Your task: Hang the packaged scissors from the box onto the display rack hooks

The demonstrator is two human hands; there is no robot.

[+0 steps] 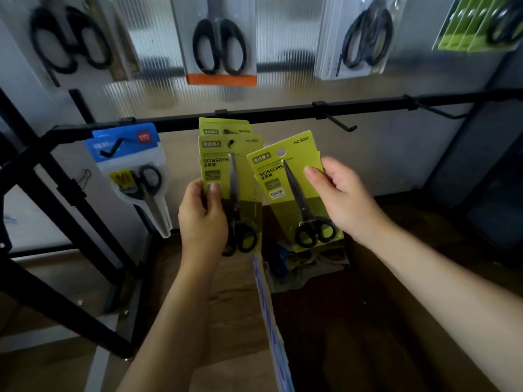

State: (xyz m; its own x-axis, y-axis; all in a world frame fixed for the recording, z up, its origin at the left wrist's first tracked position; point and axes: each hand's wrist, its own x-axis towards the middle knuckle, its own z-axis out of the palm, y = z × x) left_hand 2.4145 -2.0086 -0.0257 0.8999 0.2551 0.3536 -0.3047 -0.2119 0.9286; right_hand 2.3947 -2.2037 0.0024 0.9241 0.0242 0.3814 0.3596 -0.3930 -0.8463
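A black display rack (283, 113) spans the scene, its crossbar running from lower left to upper right in front of a ribbed translucent wall panel (283, 80). Above the bar hang larger packs of black-handled scissors, among them one with an orange strip (222, 46) along its bottom edge. A cardboard box (311, 267) sits below the bar, between the person's forearms, with jumbled packages inside. On the bar's left section hangs a blue-topped pack (133, 176) of scissors. At the middle hook, a bunch of green scissor packs (230, 179) hangs from the bar; the left hand (202, 216) grips the lower left edge of the front pack, thumb on its face and fingers curled behind. Just beside it, the right hand (342, 196) holds a loose green pack (294, 190) tilted to the right, thumb pressed on the card's face and fingers behind its right edge; this pack is held below the bar and over the box, on no hook. To the right an empty hook (339, 123) juts from the bar.
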